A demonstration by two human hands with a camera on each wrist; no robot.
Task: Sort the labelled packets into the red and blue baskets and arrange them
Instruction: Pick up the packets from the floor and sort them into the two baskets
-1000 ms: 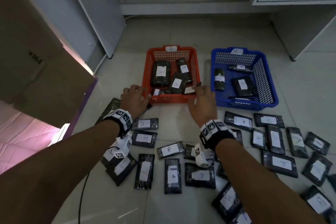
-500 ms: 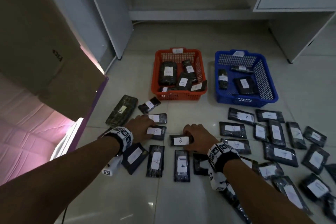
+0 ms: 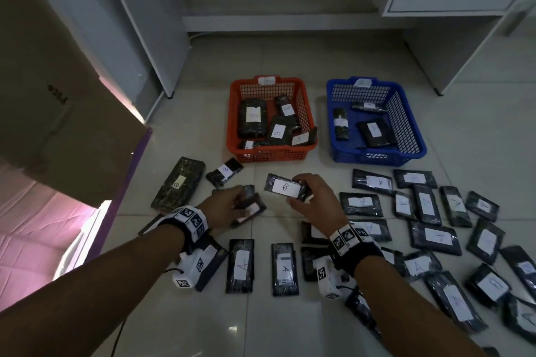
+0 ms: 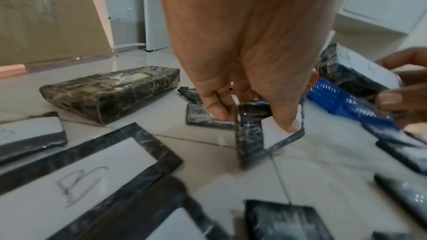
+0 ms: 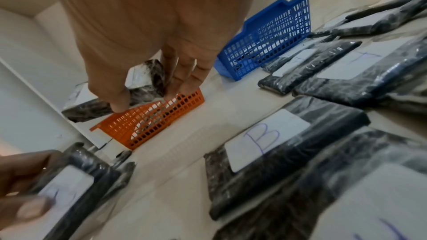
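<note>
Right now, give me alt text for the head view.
The right hand holds a dark plastic-wrapped packet labelled B and the left hand grips another dark packet, near the red mesh basket and blue mesh basket.

Both hands have lifted packets off the floor: right hand [image 3: 317, 203] holds a B packet [image 3: 285, 188], left hand [image 3: 224, 204] another packet [image 3: 249, 207].

Two baskets [image 3: 301, 151] side by side behind floor-strewn packets [image 3: 435, 236] (most lie rightward); some packets inside each.
</note>
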